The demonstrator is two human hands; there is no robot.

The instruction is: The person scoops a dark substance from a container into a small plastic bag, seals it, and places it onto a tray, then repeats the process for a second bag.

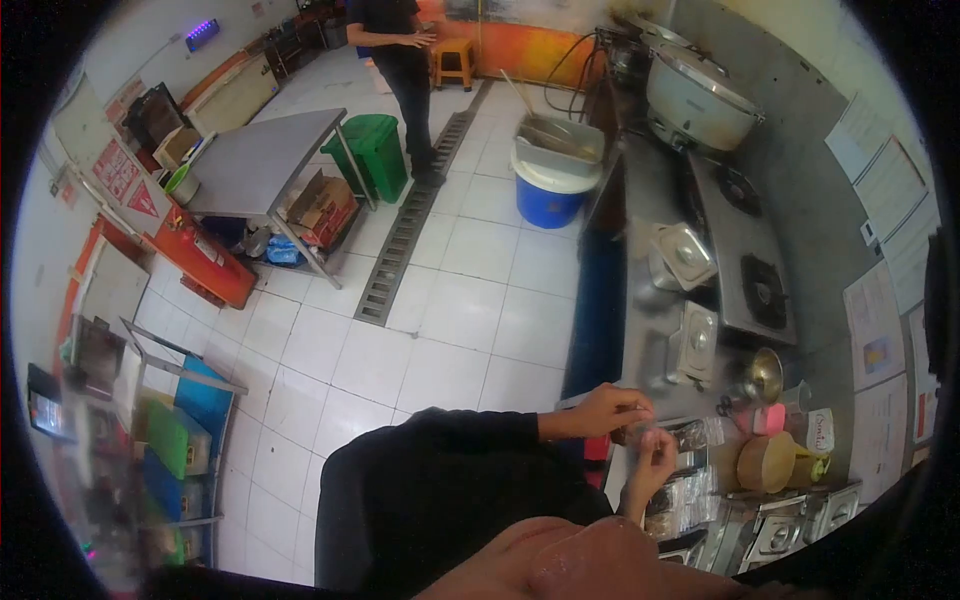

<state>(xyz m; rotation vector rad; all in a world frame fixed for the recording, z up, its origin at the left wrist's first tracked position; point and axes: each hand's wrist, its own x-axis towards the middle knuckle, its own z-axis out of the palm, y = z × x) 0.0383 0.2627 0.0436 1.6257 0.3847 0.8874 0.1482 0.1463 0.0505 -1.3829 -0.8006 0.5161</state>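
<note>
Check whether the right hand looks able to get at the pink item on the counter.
Probably yes: only low plastic packets seem to lie between the right hand and the pink item; nothing tall blocks it.

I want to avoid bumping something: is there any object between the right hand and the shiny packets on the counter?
Nothing visible stands between the right hand and the shiny packets, which lie close beside it. The brown pot is on the packets' far side.
</note>
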